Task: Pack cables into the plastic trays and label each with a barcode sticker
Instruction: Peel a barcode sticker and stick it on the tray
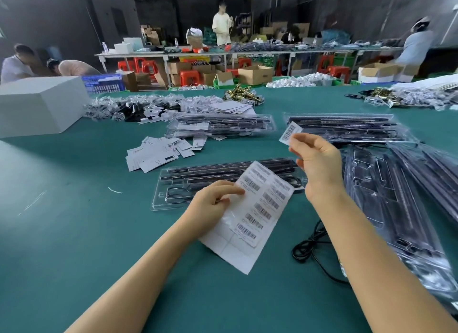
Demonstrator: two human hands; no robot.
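**One sticker lifted, tray waiting under your hands**

Head view: nearest you, your forearms reach over the green table (74, 233). Your left hand (213, 198) pinches the sticker sheet (250, 216) by its left edge, thumb on top and fingers curled beneath. Several barcodes remain on its right column; the lower-left part looks peeled bare.

Up and to the right, your right hand (319, 164) holds one barcode sticker (290, 132) by its lower end between thumb and fingertips. The rest stands free in the air.

Just beyond your left hand, partly under the sheet, lies the packed tray (223, 181) with dark cables in it. Two more filled trays (223, 124) sit farther off, one behind your right hand. A stack of clear trays (386, 203) lies to that hand's right, and a loose black cable (309, 248) rests by your right forearm.

The sticker is likely light, limp and tacky, so keep to one corner lest it curl onto itself. The thin tray probably flexes and slides; press on a flat part.
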